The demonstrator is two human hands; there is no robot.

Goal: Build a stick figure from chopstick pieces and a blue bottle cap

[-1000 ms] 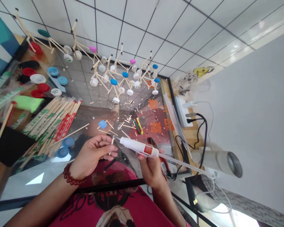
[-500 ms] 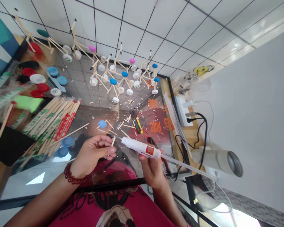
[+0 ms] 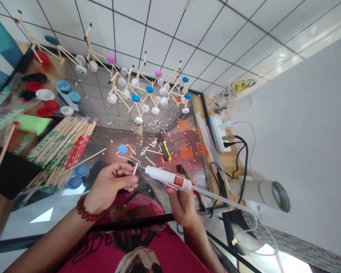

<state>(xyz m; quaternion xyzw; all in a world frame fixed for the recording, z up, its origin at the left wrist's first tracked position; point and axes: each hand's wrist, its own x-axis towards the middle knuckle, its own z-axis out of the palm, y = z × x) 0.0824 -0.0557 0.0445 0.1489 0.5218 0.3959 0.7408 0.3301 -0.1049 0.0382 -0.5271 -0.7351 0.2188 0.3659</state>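
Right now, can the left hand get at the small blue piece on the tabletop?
Likely yes: the small blue piece lies just beyond the left hand, with only thin, low-lying sticks between. But that hand pinches a short stick, so its grip looks occupied.

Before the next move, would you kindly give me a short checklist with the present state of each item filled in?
1. Short stick secured: ok, pinched between the thumb and fingers of the left hand, upper end exposed.
2. Glue gun in hand: ok, gripped by the right hand.
3. Nozzle aimed: ok, it points towards the stick's upper end.
4. Glue rod loaded: ok, a long length extends from the gun's back.
5. Gun hot enough: cannot tell, nothing visible shows its heat.
6. Tabletop free of clutter: not ok, cut wood pieces and crumbs lie scattered beyond the hands.
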